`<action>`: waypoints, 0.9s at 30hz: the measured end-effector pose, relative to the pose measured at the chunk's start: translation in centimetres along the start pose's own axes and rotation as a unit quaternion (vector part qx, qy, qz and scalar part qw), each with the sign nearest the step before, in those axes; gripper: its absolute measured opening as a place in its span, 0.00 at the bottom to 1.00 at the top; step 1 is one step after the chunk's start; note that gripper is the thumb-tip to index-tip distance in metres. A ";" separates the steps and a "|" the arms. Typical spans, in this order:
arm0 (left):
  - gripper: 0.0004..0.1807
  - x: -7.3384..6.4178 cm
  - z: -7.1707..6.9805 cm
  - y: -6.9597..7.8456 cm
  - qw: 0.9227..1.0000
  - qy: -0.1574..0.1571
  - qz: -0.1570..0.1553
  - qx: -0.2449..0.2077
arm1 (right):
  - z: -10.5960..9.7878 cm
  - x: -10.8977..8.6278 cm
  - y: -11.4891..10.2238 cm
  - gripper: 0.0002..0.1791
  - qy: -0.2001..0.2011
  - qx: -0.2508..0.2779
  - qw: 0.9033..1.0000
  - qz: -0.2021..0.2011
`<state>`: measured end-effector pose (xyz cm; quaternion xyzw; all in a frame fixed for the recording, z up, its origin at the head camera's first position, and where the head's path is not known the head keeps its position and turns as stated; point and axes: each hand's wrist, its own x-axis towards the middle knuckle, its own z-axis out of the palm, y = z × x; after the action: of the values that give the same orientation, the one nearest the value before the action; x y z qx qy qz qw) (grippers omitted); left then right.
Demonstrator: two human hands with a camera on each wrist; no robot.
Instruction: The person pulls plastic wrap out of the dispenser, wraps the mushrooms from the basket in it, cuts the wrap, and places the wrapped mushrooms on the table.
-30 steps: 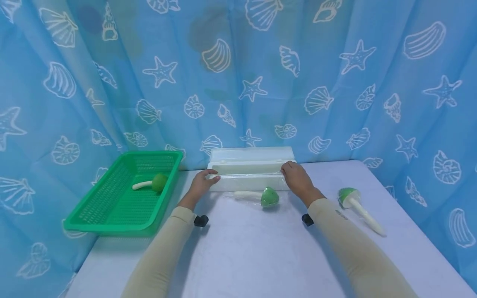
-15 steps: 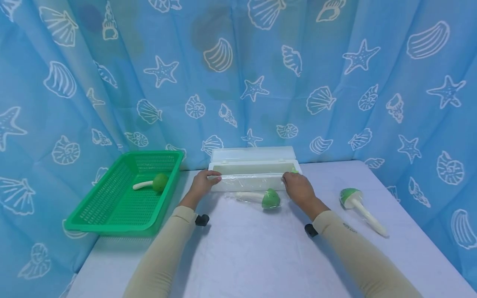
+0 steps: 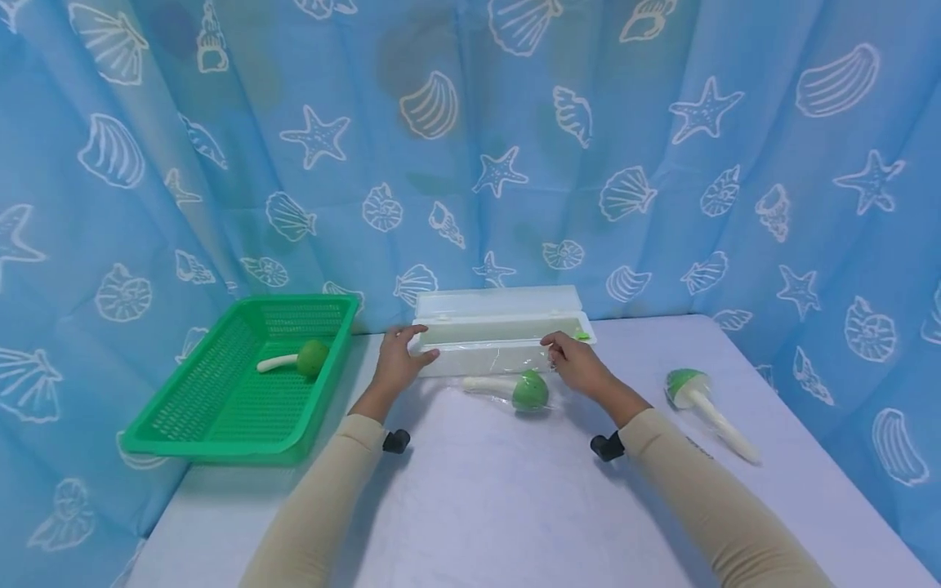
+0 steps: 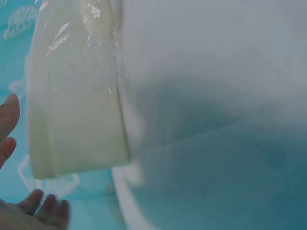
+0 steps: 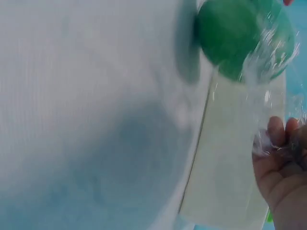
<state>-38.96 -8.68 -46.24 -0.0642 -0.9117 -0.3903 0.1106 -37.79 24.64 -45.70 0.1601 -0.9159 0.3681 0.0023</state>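
A long white cling film dispenser (image 3: 488, 360) lies at the back of the table, lid (image 3: 500, 302) raised. Clear cling film (image 5: 266, 98) hangs down its front and over a mushroom-shaped thing with a green head (image 3: 530, 391) and white stem (image 3: 488, 385) in front of it. My right hand (image 3: 577, 364) pinches crumpled film near the dispenser's right end. At the left end my left hand (image 3: 397, 359) has its thumb and fingers spread; in the left wrist view the fingers (image 4: 33, 203) are apart from the dispenser, with nothing seen between them.
A green plastic basket (image 3: 316, 437) stands at the left, holding a similar green-headed piece (image 3: 312, 359). To the right lies another one (image 3: 687, 388), apparently wrapped in film. A small bright green part (image 3: 582, 336) shows at the dispenser's right end. A blue curtain (image 3: 470, 204) hangs behind.
My right hand has moved from the dispenser's right end a little leftward with the film, uncovering the bright green part. My left thumb and fingers have spread wider apart at the left end.
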 end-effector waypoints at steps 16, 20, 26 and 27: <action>0.09 -2.2 -0.1 1.0 0.977 -0.128 0.027 -0.171 | 1.4 0.4 -0.8 0.33 -0.089 -0.027 0.995 0.024; 0.12 -2.9 -0.3 1.0 0.958 -0.178 0.041 -0.221 | 1.3 0.9 -0.3 0.22 -0.075 -0.025 0.996 0.037; 0.05 -3.8 -0.5 2.2 0.965 -0.193 0.167 -0.054 | 1.7 1.6 -1.3 0.18 -0.040 -0.089 0.994 0.041; 0.04 -4.0 -0.4 2.6 0.962 -0.199 0.188 -0.018 | 2.0 1.7 -1.5 0.18 -0.030 -0.110 0.993 0.033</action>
<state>-34.50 -7.32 -45.15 -0.3124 -0.8800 -0.3579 -0.0031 -38.74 21.77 -45.89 0.1399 -0.9552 0.2600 -0.0200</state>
